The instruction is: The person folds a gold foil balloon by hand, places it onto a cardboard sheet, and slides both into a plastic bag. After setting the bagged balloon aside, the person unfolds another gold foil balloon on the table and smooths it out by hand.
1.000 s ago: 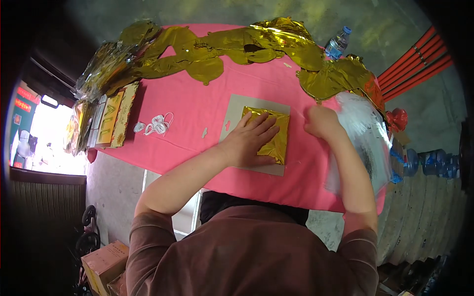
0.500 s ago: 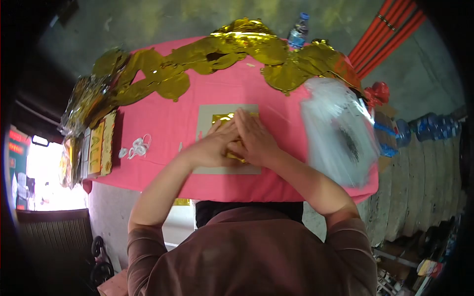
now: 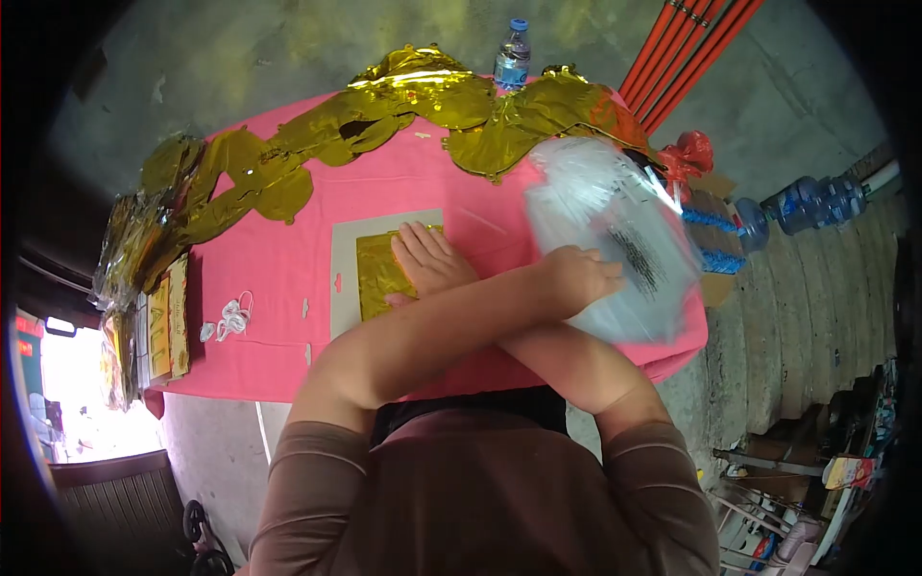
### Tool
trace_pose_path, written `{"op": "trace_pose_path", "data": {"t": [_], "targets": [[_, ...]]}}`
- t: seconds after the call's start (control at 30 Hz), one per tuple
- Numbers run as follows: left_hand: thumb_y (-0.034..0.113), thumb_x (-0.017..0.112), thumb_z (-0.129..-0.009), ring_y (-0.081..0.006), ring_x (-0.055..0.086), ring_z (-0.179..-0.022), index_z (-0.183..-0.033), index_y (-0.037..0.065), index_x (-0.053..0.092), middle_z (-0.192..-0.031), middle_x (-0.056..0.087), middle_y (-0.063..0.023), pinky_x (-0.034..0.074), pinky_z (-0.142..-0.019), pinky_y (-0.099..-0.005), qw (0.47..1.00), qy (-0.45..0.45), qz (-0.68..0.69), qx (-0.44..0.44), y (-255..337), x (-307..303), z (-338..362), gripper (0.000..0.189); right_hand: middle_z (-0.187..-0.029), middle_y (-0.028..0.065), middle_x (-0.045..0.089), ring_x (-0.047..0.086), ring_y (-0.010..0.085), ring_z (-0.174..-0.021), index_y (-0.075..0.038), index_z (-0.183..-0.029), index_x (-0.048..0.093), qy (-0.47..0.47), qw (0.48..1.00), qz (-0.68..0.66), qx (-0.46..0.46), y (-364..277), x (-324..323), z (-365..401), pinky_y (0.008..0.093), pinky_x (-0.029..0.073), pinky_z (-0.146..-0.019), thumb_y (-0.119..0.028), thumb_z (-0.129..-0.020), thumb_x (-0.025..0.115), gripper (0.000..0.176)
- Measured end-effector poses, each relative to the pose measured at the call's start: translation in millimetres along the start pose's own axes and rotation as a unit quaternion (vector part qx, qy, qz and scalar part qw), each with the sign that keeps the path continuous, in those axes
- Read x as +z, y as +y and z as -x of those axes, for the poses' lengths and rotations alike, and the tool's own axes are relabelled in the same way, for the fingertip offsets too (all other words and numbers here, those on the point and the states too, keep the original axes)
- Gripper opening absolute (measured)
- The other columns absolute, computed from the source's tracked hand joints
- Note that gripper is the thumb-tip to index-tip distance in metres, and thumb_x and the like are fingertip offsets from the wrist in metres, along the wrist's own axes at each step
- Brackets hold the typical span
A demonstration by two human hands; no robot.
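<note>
My arms are crossed over the table's front. My right hand [image 3: 432,261] lies flat, fingers stretched out, on a folded gold foil balloon [image 3: 380,278]. Beneath the foil is a grey card sheet [image 3: 344,288], part of it hidden by my left forearm. On the right, my left hand [image 3: 581,280] has its fingers bent in and pinched at the near-left edge of a pile of clear plastic bags [image 3: 615,211]. Dark print shows on the bags.
Flat gold foil balloons [image 3: 394,101] run along the far edge of the pink tablecloth [image 3: 288,355]. White string [image 3: 230,317] lies at left, near a box [image 3: 168,322] and wrapped packets [image 3: 120,278]. A water bottle [image 3: 513,58] stands at the back.
My left hand has left the foil and crossed over my right arm to the plastic bags. My right hand stays on the foil, now flattened. The view has shifted to the right.
</note>
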State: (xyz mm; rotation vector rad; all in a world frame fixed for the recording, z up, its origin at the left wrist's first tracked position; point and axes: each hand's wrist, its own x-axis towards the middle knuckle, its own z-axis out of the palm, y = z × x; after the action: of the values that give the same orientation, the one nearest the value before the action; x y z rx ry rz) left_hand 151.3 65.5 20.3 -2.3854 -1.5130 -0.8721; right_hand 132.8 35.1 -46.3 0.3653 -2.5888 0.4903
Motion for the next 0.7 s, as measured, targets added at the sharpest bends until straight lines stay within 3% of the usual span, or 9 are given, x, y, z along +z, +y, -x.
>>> {"op": "trace_pose_path", "data": {"t": [0.07,0.2,0.27,0.37,0.4,0.47,0.7], "targets": [[0.006,0.058,-0.069,-0.0274,0.059,-0.097,-0.103,0.003,0.06,-0.11,0.062,-0.0127,0.05,-0.083,-0.0366,0.986,-0.161,0.024,-0.036,-0.7,9.4,-11.5,0.033,-0.138,0.0293,0.038,0.032,0.0405,-0.133,0.01,-0.129,0.042,0.016,1.0,-0.018,0.004,-1.9,-0.6,0.9,0.0489,0.023,-0.11,-0.051,-0.086,0.051,0.075],[0.006,0.057,-0.069,-0.0269,0.059,-0.094,-0.094,0.004,0.059,-0.101,0.06,-0.0108,0.051,-0.078,-0.0371,0.968,-0.25,-0.02,0.006,-6.1,12.9,-18.0,0.026,-0.138,0.0293,0.038,0.033,0.0407,-0.132,0.01,-0.128,0.043,0.021,1.0,0.005,0.009,-1.6,2.9,1.4,0.0489,0.023,-0.11,-0.051,-0.087,0.05,0.074],[0.007,0.059,-0.07,-0.0246,0.061,-0.089,-0.086,0.006,0.061,-0.089,0.06,-0.008,0.053,-0.072,-0.0346,0.991,-0.13,0.008,0.021,-3.2,12.5,-7.7,0.016,-0.137,0.0294,0.038,0.033,0.0406,-0.132,0.01,-0.128,0.044,0.03,1.0,0.004,0.0,-2.0,1.7,1.8,0.0493,0.022,-0.11,-0.051,-0.087,0.049,0.074],[0.009,0.059,-0.072,-0.0268,0.06,-0.086,-0.083,0.006,0.059,-0.084,0.057,-0.0083,0.051,-0.072,-0.0376,0.997,-0.061,0.039,0.014,-0.8,16.4,-2.5,0.011,-0.138,0.0295,0.038,0.032,0.0407,-0.132,0.01,-0.128,0.044,0.02,1.0,0.006,0.007,-2.4,2.9,1.3,0.0493,0.022,-0.111,-0.052,-0.087,0.049,0.075],[0.009,0.059,-0.072,-0.0268,0.06,-0.086,-0.083,0.006,0.059,-0.084,0.057,-0.0083,0.051,-0.072,-0.0376,0.997,-0.063,0.039,0.013,0.0,14.0,-1.9,0.011,-0.138,0.0295,0.038,0.032,0.0407,-0.132,0.01,-0.128,0.044,0.02,1.0,0.004,0.007,-2.4,2.6,1.6,0.0493,0.022,-0.111,-0.052,-0.087,0.049,0.075],[0.013,0.06,-0.075,-0.0297,0.059,-0.084,-0.085,0.006,0.06,-0.082,0.056,-0.0093,0.049,-0.072,-0.0406,0.984,-0.015,0.176,-0.015,1.9,8.2,0.1,0.011,-0.138,0.0294,0.038,0.031,0.0405,-0.133,0.01,-0.129,0.044,0.011,1.0,-0.003,0.013,-2.4,2.1,1.3,0.0496,0.02,-0.111,-0.052,-0.087,0.048,0.075],[0.013,0.061,-0.075,-0.0321,0.058,-0.083,-0.081,0.007,0.061,-0.086,0.056,-0.0114,0.048,-0.071,-0.0423,0.961,-0.019,0.265,-0.072,-4.9,-20.5,6.0,0.009,-0.141,0.0292,0.033,0.027,0.0411,-0.135,0.009,-0.131,0.042,0.007,1.0,0.005,0.003,2.7,10.5,3.6,0.0504,0.018,-0.111,-0.053,-0.088,0.046,0.076]]}}
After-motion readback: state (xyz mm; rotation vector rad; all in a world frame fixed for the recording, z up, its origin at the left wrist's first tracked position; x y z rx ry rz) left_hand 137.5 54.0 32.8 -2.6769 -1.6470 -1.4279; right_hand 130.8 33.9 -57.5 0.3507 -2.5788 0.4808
